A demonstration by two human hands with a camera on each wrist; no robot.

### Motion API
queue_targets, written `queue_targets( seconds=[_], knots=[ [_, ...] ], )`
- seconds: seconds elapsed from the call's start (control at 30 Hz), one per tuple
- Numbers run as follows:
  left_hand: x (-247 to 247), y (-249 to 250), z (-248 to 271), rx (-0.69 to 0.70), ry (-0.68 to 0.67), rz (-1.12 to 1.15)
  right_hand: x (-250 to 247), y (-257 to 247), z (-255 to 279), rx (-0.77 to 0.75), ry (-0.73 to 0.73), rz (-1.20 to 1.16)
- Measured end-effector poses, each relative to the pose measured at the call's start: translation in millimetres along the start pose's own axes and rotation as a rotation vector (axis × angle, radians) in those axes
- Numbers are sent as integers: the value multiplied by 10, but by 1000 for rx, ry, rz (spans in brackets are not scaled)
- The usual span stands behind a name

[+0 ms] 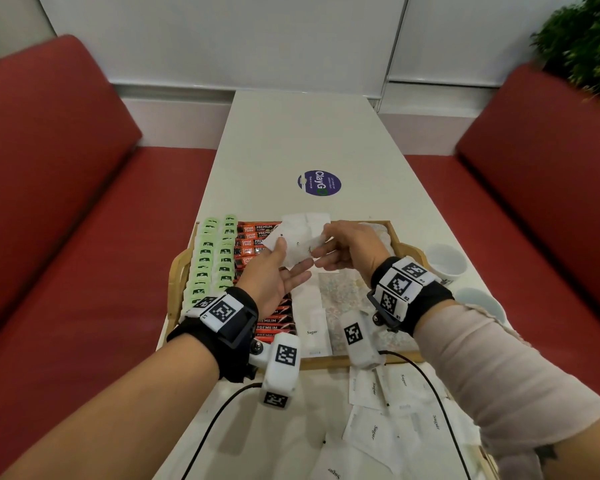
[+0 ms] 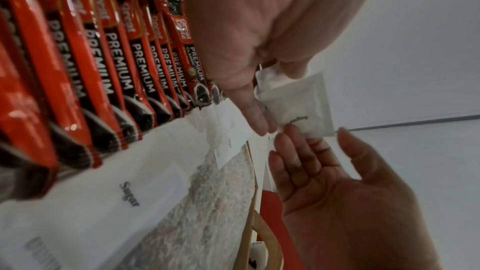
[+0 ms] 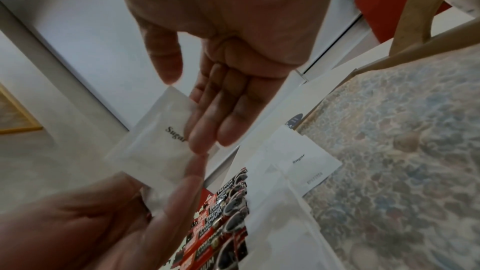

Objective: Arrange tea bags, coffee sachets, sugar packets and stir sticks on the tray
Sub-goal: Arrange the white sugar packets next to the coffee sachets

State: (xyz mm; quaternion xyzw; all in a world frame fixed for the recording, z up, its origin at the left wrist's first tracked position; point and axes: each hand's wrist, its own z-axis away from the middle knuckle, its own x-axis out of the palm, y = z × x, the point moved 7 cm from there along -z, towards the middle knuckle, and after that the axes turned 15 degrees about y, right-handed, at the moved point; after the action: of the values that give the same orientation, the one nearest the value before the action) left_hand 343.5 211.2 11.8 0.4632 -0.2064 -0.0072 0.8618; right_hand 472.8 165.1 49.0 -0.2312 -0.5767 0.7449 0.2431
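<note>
Over the wooden tray (image 1: pixel 326 362) my right hand (image 1: pixel 340 245) pinches a white sugar packet (image 1: pixel 300 250) by one end. The left wrist view shows that packet (image 2: pixel 298 100) between the right hand's (image 2: pixel 259 38) thumb and fingers. My left hand (image 1: pixel 276 270) lies palm up just under it, fingers straight, fingertips (image 2: pixel 291 132) touching the packet's lower edge. In the tray, green tea bags (image 1: pixel 215 261) fill two columns at the left. Red coffee sachets (image 1: pixel 257 237) lie beside them, then a column of sugar packets (image 1: pixel 311 306). More sugar packets (image 1: pixel 395 414) lie loose on the table in front of the tray.
The tray's right part shows its patterned lining (image 1: pixel 342 292). Two white cups (image 1: pixel 445 265) stand on the table right of the tray. A purple sticker (image 1: pixel 319 183) is on the tabletop beyond. Red benches (image 1: pixel 66 202) flank the narrow table. Wrist cables trail over the near edge.
</note>
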Motion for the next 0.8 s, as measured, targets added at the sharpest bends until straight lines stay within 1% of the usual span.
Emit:
queue_targets(
  seconds=[0.17,0.3,0.47,0.57,0.63,0.8],
  knots=[
    [13,3,-12,84,-21,-81,-14,-10,-27,-76,-3,184],
    [16,41,-30,126,-21,-90,-79,30,-119,-90,36,213],
    [-13,91,-115,160,49,-154,-301,18,-298,-155,238,219],
    [-54,122,-178,172,77,-164,-415,70,-440,-186,311,322],
    [-79,136,-211,175,83,-167,-449,112,-510,-193,313,422],
    [-106,136,-273,171,84,-174,-452,296,-639,-135,279,649]
  ],
)
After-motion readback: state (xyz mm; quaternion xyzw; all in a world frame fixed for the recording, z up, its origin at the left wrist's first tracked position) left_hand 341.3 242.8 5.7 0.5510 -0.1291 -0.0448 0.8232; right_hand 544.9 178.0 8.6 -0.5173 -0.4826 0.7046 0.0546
